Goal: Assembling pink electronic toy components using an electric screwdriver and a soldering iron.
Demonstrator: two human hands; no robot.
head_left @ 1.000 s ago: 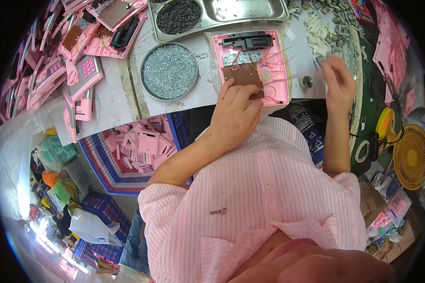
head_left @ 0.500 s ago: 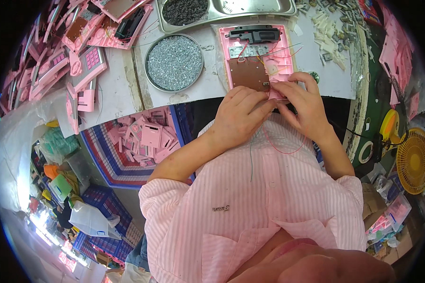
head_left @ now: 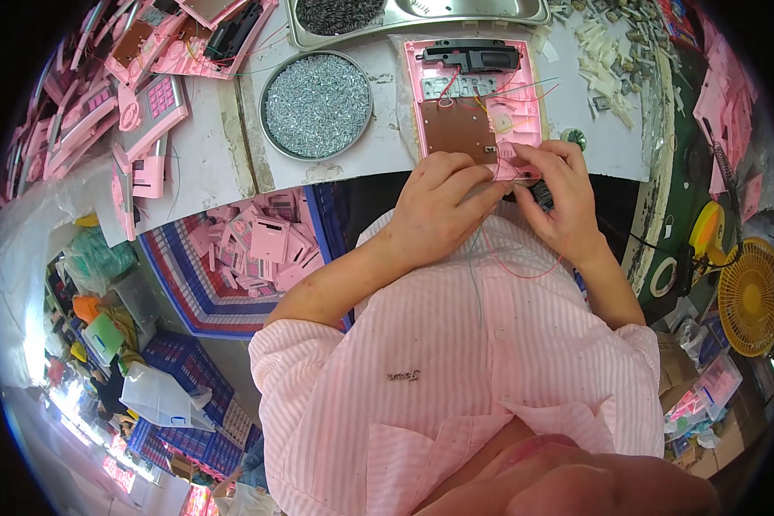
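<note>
A pink plastic housing (head_left: pixel 531 112) lies open on the table in front of me. Fixed in it are a brown circuit board (head_left: pixel 456 133), a black part (head_left: pixel 477 57) along its far end and several thin coloured wires. At the near edge of the housing, my left hand (head_left: pixel 445 199) has its fingers closed by the board's corner. My right hand (head_left: pixel 563 196) bends in from the other side, thumb and fingertips pinched close to the left ones. What sits between the fingertips is hidden. A red wire (head_left: pixel 525 276) and a green wire hang below the hands, over the striped shirt.
A round metal dish (head_left: pixel 316 105) of small silvery screws stands left of the housing. Beyond is a steel tray (head_left: pixel 421 27) with dark screws. Pink housings (head_left: pixel 150 116) pile up at left; a striped bag (head_left: pixel 181 292) below holds more. White and metal parts (head_left: pixel 606 64) lie at right.
The view has shifted slightly. My right fingers have slid a little lower along the housing's near edge, while both hands stay close together there.
</note>
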